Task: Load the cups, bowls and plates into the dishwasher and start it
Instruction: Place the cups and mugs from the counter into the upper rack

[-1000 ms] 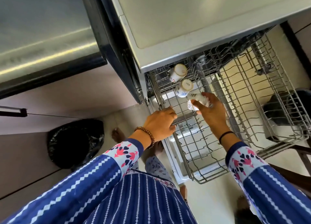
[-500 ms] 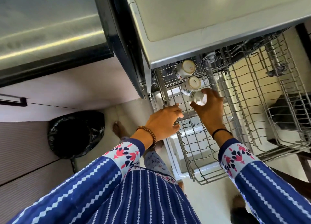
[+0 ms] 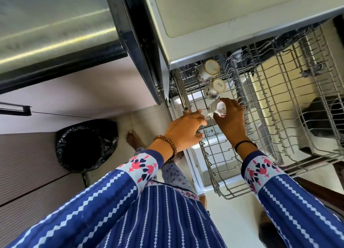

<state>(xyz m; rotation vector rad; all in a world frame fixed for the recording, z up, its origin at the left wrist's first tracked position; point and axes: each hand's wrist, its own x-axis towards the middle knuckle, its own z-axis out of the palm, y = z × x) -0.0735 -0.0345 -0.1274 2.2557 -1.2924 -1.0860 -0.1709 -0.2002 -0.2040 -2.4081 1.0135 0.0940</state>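
Note:
The dishwasher's upper wire rack [image 3: 275, 106] is pulled out below the counter. Two white cups stand upside down in its left row: the far cup [image 3: 209, 71] and the second cup [image 3: 216, 88]. My right hand [image 3: 230, 121] grips a third white cup [image 3: 217, 109], upside down, right behind the second one, touching the rack wires. My left hand [image 3: 186, 130] is curled over the rack's left edge wire, holding it.
The open dishwasher door [image 3: 210, 165] lies below the rack. A black bin bag [image 3: 86, 145] sits on the floor at left. A dark container [image 3: 323, 115] shows under the rack's right side. The counter top [image 3: 232, 11] overhangs above. My bare foot [image 3: 133, 138] stands beside the door.
My right hand has turned the third cup base-up and lowered it onto the rack behind the second cup. My left hand stays on the rack edge.

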